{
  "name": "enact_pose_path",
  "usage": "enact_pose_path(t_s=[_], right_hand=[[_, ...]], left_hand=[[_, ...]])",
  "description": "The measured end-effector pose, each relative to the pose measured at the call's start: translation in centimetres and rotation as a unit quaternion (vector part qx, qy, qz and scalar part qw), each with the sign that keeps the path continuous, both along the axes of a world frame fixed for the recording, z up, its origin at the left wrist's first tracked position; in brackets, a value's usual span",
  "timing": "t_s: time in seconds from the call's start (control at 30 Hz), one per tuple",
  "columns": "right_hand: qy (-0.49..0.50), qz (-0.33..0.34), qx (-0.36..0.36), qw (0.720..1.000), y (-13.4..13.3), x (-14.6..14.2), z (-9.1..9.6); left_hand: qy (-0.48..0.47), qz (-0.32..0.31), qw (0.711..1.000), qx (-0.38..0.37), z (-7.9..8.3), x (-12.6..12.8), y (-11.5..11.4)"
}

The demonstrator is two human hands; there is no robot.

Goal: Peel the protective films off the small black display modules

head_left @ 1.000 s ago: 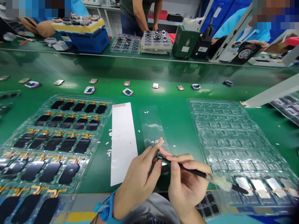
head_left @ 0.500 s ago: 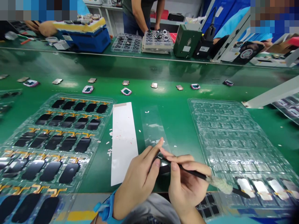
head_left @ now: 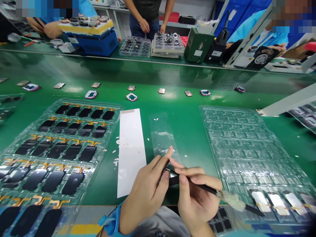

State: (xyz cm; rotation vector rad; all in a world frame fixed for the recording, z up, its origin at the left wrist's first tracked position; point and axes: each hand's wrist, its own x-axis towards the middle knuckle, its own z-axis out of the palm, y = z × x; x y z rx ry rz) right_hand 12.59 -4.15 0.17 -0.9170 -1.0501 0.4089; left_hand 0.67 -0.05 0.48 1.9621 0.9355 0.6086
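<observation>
Near the table's front edge, my left hand (head_left: 150, 187) pinches a small dark screen panel (head_left: 174, 180) between thumb and fingers. Part of the panel is hidden by the hands. Closed around a slim black tool (head_left: 207, 188) is my right hand (head_left: 197, 197). The tool has pale material wrapped about its rear half, and its tip reaches the panel in my left hand. Whether it is tweezers or a stick I cannot tell. Beyond my hands lies a clear plastic strip (head_left: 161, 131), with a white paper strip (head_left: 130, 154) to its left.
A clear tray of black screens (head_left: 53, 146) fills the left. Another clear tray (head_left: 237, 141) on the right holds several silver-backed panels (head_left: 278, 202) in its near row. Small parts line the green table. Behind a ledge stand a blue machine (head_left: 98, 41) and several people.
The panel and the tool tip have shifted slightly between my fingers. My hands stay nearly in place. Across the table, a standing person's hand has lifted away from the parts trays.
</observation>
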Motion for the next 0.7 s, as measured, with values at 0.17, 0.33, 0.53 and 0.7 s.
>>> enact_pose_path(t_s=[0.17,0.33,0.53,0.7], right_hand=[[0.002,0.000,-0.001,1.000,-0.02,0.07,-0.04],[0.027,-0.012,-0.010,1.000,-0.18,0.16,0.16],[-0.007,0.003,-0.008,1.000,-0.29,0.12,-0.03],[-0.020,-0.019,-0.006,1.000,-0.14,0.00,-0.04]], left_hand=[[-0.004,0.001,1.000,0.004,0.00,0.09,0.06],[0.008,0.005,1.000,0.026,0.01,0.32,0.28],[0.032,0.014,0.999,0.041,-0.18,0.43,0.35],[0.040,0.015,0.999,0.031,-0.11,0.40,0.38]])
